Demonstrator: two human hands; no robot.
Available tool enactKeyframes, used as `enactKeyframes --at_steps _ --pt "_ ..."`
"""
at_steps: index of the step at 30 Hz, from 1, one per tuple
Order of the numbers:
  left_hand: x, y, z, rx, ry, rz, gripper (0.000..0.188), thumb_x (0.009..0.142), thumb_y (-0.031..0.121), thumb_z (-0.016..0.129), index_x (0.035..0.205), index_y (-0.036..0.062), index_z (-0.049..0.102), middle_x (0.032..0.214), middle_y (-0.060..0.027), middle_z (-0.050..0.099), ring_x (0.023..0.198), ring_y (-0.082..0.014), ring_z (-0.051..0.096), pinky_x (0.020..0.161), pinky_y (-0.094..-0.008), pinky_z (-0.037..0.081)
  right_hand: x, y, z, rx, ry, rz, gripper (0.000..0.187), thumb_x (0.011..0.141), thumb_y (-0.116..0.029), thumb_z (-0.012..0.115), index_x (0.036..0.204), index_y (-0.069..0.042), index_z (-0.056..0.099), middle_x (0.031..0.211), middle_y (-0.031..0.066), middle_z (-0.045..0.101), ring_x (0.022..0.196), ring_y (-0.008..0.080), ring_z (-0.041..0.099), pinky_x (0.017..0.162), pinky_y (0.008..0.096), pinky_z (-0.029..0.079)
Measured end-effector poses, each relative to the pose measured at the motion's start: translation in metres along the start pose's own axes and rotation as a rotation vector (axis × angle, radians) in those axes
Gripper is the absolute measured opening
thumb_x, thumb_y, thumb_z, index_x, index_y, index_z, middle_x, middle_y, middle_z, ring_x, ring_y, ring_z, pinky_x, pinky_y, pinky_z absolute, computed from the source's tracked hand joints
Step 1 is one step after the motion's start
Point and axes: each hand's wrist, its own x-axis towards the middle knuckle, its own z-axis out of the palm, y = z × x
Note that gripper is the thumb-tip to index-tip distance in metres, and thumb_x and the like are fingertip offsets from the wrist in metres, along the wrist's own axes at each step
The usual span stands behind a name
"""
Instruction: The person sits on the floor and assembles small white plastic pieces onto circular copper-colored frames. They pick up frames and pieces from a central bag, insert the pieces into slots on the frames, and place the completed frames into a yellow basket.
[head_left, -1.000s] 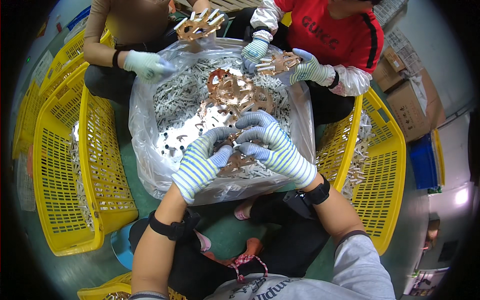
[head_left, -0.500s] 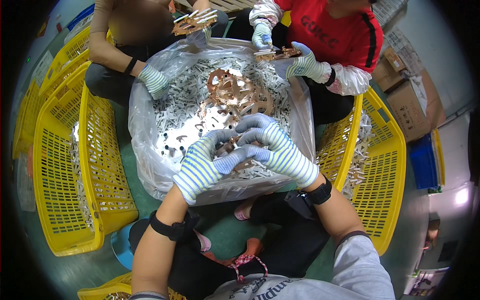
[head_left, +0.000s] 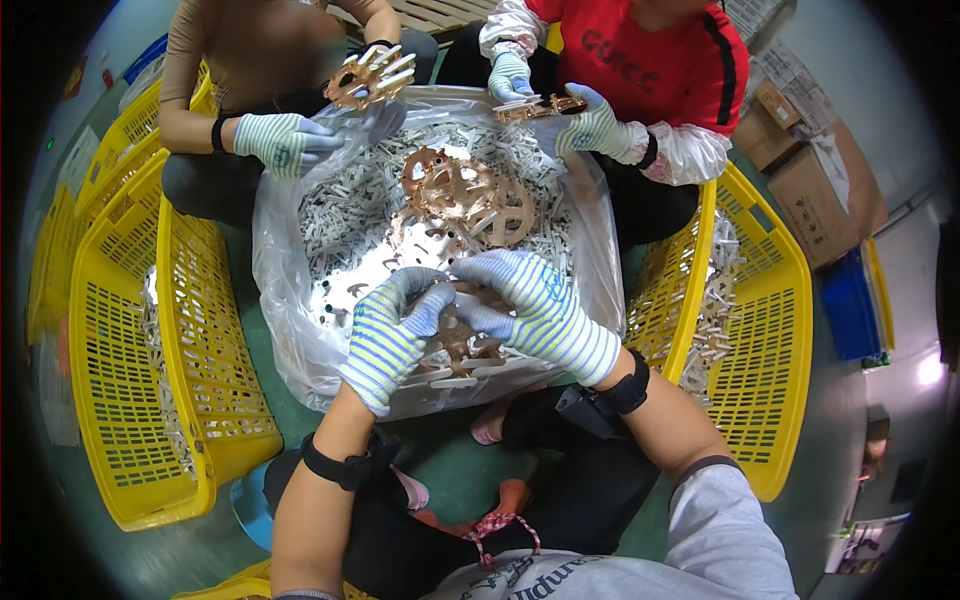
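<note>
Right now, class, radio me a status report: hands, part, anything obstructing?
Left hand, right hand holding copper-coloured frame. Fingers partly hide it. White strips heaped beyond.

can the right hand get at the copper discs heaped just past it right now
Probably yes: the copper discs lie just beyond the right hand and nothing seems to block the way, though it looks busy with a copper piece.
</note>
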Motion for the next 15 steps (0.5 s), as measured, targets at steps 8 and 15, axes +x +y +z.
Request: enactKeyframes --at_steps 8,15 --pt "0.004 0.006 -0.005 -0.051 -0.062 -0.046 0.043 0.093 0.025 0.065 0.123 -0.0041 0.056 0.106 -0.0105 0.065 0.094 -0.0137 0.062 0.082 -0.0273 0.052 -0.008 0.002 0.0 0.302 0.067 0.149 0.03 0.086 -0.018 0.069 0.111 -0.002 0.064 0.087 0.0117 0.066 0.079 0.0237 0.066 0.073 0.0355 0.051" --pt "0.001 0.013 -0.017 -0.145 -0.085 0.021 0.037 0.091 0.013 0.064 0.125 0.0001 0.056 0.1 -0.0067 0.064 0.087 -0.0134 0.062 0.082 -0.0269 0.051 -0.003 0.002 -0.018 0.788 0.078 0.547 0.038 0.095 -0.031 0.063 0.118 0.001 0.065 0.106 0.0039 0.067 0.096 0.0097 0.06 0.089 0.026 0.048"
